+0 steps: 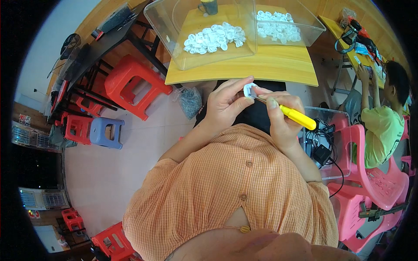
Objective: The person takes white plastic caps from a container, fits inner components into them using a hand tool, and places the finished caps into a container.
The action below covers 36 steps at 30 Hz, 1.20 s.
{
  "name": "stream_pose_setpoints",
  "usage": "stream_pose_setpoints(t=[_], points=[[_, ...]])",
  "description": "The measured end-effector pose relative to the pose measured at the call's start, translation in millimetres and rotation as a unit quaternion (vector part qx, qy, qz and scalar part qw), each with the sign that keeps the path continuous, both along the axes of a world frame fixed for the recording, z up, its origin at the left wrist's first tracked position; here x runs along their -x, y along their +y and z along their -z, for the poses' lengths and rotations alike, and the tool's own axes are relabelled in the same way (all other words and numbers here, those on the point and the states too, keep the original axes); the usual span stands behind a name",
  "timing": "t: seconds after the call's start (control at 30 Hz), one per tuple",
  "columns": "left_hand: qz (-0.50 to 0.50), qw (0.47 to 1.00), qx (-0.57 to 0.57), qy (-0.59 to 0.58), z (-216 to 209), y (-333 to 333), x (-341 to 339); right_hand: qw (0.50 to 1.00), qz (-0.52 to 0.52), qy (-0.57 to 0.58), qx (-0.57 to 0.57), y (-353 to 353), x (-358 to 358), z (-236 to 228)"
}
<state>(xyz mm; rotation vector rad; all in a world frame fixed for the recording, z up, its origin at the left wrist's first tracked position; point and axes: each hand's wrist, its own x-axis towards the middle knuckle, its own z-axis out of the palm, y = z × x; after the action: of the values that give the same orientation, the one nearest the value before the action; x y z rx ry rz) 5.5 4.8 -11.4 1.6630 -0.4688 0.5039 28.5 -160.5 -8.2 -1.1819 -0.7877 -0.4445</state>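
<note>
Between the thumb and fingers of my left hand (226,102) is a small white plastic piece (250,90), held just past the near edge of the yellow table. My right hand (282,114) grips a tool with a bright yellow handle (298,117). Its thin metal shaft points left and reaches the white piece; my fingers hide the tip, so I cannot tell its shape. My right fingertips are also close against the white piece. Ahead on the table, a pile of similar white pieces (213,39) lies in a clear plastic box (185,63), with more white pieces (278,27) in a clear box to its right.
A dark mug (210,7) stands at the far side of the yellow table (283,65). Left are red stools (130,80), a blue stool (106,132) and a clear bag (190,102). Right, a clear bin (328,174) holds black cables, beside pink chairs (359,152) and a seated person (383,130).
</note>
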Motion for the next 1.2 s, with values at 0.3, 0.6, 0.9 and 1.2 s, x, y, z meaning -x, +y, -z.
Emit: stream_pose_setpoints(t=[0.3,0.6,0.9,1.2], points=[[0.111,0.979,0.150,0.080,-2.3,-0.6,0.1,0.987,-0.038,0.118,-0.100,-1.0,-0.9,-6.5],[0.132,0.967,0.187,0.116,4.6,1.0,-0.2,0.975,-0.073,0.177,-0.112,-1.1,-2.1,-6.6],[0.127,0.965,0.195,0.121,4.3,2.2,-1.1,0.980,-0.073,0.168,-0.072,-2.3,0.6,-7.2],[0.113,0.969,0.185,0.117,3.6,1.8,2.7,0.995,0.028,-0.054,0.074,-4.8,-1.9,-4.4]])
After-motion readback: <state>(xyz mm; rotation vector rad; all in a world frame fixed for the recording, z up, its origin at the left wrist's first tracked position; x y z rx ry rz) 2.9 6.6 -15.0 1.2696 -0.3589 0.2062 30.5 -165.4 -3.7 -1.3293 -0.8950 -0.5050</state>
